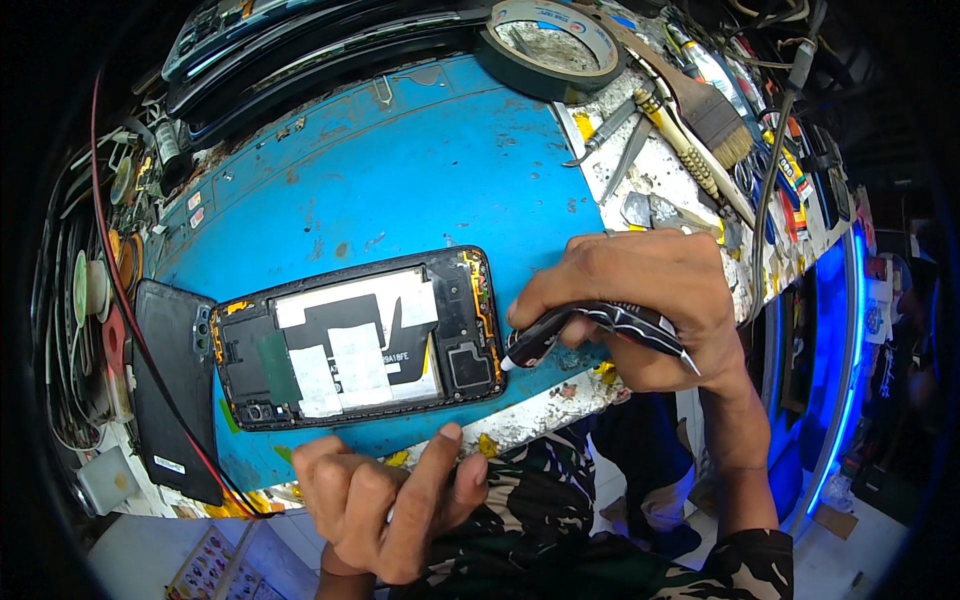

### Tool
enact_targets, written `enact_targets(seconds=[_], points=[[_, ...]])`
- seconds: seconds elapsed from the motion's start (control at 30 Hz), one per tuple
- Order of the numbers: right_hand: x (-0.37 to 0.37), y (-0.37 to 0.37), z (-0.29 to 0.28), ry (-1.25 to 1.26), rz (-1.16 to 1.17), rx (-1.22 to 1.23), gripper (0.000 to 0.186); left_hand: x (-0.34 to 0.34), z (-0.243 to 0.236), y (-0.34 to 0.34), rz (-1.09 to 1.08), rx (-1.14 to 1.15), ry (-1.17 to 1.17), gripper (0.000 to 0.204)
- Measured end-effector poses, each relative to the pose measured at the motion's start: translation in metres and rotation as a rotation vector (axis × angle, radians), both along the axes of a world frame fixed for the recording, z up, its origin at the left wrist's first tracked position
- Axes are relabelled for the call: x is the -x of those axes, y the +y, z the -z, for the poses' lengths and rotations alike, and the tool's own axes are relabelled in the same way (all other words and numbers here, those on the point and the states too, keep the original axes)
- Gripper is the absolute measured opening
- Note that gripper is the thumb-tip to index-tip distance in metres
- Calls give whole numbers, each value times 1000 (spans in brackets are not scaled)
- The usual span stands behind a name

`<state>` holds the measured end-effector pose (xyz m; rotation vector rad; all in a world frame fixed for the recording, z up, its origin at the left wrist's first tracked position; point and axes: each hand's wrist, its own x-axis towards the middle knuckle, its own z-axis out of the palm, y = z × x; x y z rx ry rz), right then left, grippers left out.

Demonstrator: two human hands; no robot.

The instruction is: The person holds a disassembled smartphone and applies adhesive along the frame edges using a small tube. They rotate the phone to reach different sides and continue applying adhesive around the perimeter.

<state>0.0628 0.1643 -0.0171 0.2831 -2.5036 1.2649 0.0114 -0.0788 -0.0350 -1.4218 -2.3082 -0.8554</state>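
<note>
Blue and badly scuffed, the work mat (400, 170) covers most of our bench, with clutter crowding its far and right edges: a wide roll of dark tape (552, 45), a paintbrush (715, 112), tweezers (632, 150) and other small tools on the chipped white margin. At the middle of the mat lies the opened phone (358, 338), back off and insides up, its long side running left to right; white tape patches and a dark flat cable cross its middle, and orange strips run along its edges. Its removed back cover (178, 390) lies just beside it on our left, dark and glossy, with a red wire (150, 360) crossing it. Our right hand (640, 300) is closed around a black-and-white handled tool (590, 328), whose pale tip points at the phone's right end and sits just beside the frame; we cannot tell whether it touches. Our left hand (385, 500) hovers near the phone's front edge, fingers curled loosely, thumb raised toward the mat's rim, holding nothing that we can see. We judge the phone light but delicate: the frame is stiff, while the exposed cable, tape and small parts would tear or bend easily. It is best gripped by the long outer edges of the frame, with fingers kept off the interior.
</note>
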Motion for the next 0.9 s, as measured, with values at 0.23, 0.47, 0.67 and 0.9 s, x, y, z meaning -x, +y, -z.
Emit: enact_targets(seconds=[0.23,0.47,0.67,0.9], points=[[0,-2,-1,7,-14,17,21,1,1,1,-6,-20,2,19],[-1,-6,1,25,-18,36,21,1,1,2,0,-21,13,19],[-3,5,0,-57,-168,2,42,1,1,2,2,-5,13,19],[-5,7,-4,-112,-139,-24,46,-4,-4,-1,-9,75,-27,16]])
